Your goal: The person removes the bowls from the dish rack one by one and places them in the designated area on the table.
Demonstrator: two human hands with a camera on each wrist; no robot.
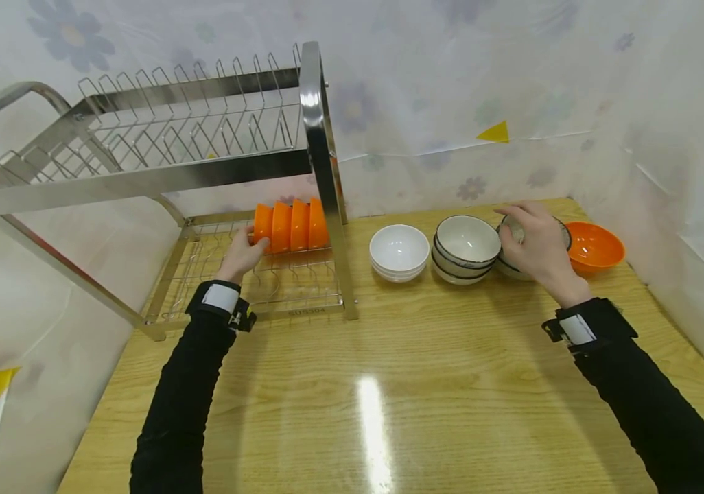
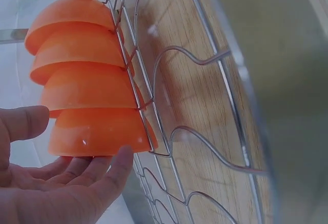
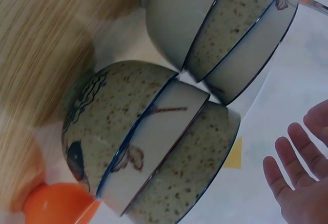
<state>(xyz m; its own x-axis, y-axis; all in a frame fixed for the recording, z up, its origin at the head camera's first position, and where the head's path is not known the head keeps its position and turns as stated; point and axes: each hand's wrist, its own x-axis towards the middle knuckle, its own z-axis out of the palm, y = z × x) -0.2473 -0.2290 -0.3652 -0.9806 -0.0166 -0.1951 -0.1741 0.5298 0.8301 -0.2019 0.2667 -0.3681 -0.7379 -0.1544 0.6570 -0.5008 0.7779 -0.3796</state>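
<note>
Several orange bowls (image 1: 282,226) stand on edge in a row on the rack's lower tier. My left hand (image 1: 244,255) is at the leftmost one. In the left wrist view, its fingers (image 2: 120,170) lie along the rim of the end bowl (image 2: 97,134), and the thumb is spread to the side. My right hand (image 1: 536,248) hovers over the right-hand stack of speckled bowls (image 1: 508,267), partly hiding it. In the right wrist view, its loosely extended fingers (image 3: 292,165) are apart from the speckled stack (image 3: 128,131) and hold nothing.
The two-tier metal dish rack (image 1: 142,189) fills the left side, its upper tier having wire slots. Along the back stand a white bowl stack (image 1: 399,248), another dark-rimmed stack (image 1: 464,247) and an orange bowl (image 1: 595,245). Walls border the wooden table (image 1: 451,384).
</note>
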